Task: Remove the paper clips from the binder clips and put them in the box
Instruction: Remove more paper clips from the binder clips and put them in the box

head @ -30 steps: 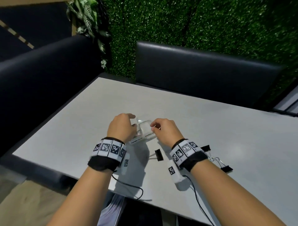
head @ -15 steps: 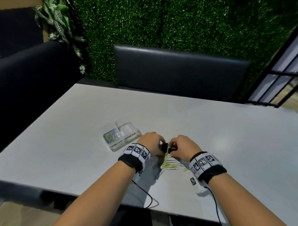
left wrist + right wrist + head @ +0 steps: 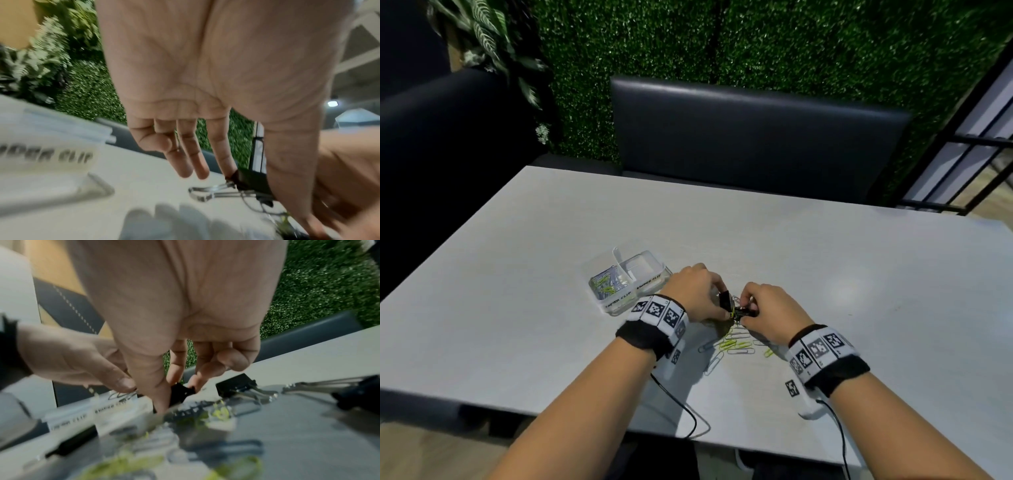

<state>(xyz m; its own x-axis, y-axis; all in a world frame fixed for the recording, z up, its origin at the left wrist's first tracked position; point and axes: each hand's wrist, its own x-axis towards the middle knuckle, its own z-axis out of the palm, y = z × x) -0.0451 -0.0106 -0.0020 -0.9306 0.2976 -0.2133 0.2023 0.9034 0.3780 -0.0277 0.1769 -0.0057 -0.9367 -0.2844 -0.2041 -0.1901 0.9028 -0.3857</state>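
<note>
My left hand [image 3: 717,305] pinches a black binder clip [image 3: 724,299] between thumb and forefinger; its silver handles [image 3: 205,193] stick out toward the box. Right beside it, my right hand [image 3: 748,308] pinches a second black binder clip [image 3: 743,311], gripped by thumb and fingertips in the right wrist view [image 3: 180,392]. A yellow-green paper clip [image 3: 731,314] shows between the two. Below the hands, several loose silver and yellow-green paper clips [image 3: 736,344] lie on the table. The clear plastic box [image 3: 650,270] stands open at the left with paper clips in one compartment.
Two more black binder clips [image 3: 236,386] [image 3: 357,394] lie on the grey table [image 3: 859,274] to the right of my right hand. Dark padded seats stand behind and left of the table. Cables run from both wristbands over the near edge.
A second ago both hands were on the clear box. It now stands on the table at the left, and the hands hold binder clips over a pile of loose paper clips.
</note>
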